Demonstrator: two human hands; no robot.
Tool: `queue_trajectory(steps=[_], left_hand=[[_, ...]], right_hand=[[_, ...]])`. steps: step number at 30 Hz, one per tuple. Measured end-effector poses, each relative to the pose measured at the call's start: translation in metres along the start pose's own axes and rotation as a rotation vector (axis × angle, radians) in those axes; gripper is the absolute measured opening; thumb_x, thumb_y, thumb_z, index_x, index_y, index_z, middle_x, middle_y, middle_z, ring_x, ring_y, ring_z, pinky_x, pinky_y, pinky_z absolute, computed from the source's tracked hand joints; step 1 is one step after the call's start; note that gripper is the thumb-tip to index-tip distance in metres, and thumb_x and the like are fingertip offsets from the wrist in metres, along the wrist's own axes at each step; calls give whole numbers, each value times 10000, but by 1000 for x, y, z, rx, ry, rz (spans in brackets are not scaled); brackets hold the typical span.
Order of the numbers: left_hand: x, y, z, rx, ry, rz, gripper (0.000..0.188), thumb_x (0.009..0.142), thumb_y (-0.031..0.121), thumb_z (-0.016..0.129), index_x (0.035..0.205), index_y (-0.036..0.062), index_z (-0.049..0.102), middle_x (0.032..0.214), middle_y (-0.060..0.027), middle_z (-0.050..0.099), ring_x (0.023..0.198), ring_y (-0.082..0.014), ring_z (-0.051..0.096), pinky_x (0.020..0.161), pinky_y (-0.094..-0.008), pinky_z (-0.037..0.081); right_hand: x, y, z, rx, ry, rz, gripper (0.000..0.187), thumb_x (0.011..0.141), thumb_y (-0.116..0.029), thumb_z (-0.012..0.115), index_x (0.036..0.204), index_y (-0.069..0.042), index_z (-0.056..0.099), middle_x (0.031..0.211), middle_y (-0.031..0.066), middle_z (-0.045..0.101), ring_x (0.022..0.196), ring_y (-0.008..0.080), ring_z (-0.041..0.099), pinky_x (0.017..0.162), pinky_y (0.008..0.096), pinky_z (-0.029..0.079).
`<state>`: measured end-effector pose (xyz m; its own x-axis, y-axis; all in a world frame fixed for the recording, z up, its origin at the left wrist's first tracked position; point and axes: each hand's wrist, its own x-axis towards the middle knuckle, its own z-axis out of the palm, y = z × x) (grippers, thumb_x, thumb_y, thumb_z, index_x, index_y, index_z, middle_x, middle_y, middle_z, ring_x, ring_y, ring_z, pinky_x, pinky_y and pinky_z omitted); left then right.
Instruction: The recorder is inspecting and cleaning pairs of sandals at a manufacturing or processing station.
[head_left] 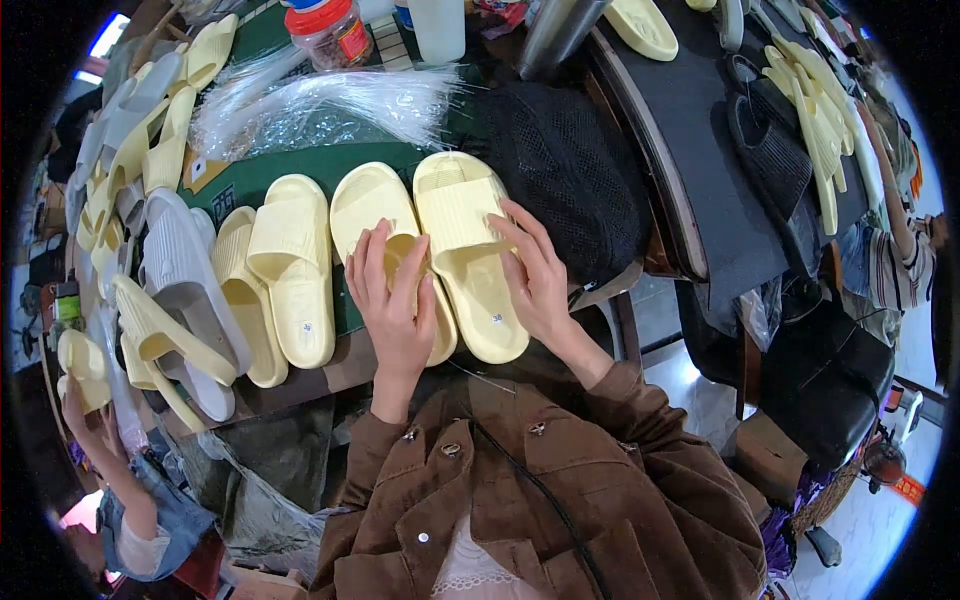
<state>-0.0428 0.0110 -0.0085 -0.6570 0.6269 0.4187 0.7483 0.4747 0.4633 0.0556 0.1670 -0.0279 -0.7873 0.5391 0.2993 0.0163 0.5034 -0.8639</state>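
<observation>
Pale yellow slippers with broad ribbed straps (460,212), two of them, lie sole-down side by side before you near the front of the brown-edged counter (350,362), toes pointing away from you. Your left hand (395,315) is over the left one, fingers bent and spread wide around the strap's right side; you cannot tell from above how firmly they touch. Your right hand (540,285) is at the right one, fingers parted wide from the thumb, tips at the strap's right edge. Just to your left is another pale yellow pair (303,318), then grey slippers with ribbed straps (185,250). Beyond, a bundle of clear plastic strips (330,105) lies on a dark green covering (262,172). A black mesh bag (565,170) sits right of your slippers. Far left, a co-worker's hand (74,402) holds a pale yellow slipper (86,365).
</observation>
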Motion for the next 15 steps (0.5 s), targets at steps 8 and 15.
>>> queue_trajectory(steps=[8,15], left_hand=[[0,2,0,21,-13,1,405,831,76,593,1234,118,611,1433,-154,383,1337,-368,317,1101,-503,214],[0,1,1,13,3,7,406,825,64,596,1228,112,613,1438,-152,378,1340,-366,313,1100,-505,218]], right_hand=[[0,2,-1,3,13,-20,443,851,79,536,1257,-95,564,1345,137,499,967,262,650,696,298,524],[0,0,-1,28,1,3,446,849,78,539,1260,-94,562,1346,134,497,972,260,647,706,301,526]])
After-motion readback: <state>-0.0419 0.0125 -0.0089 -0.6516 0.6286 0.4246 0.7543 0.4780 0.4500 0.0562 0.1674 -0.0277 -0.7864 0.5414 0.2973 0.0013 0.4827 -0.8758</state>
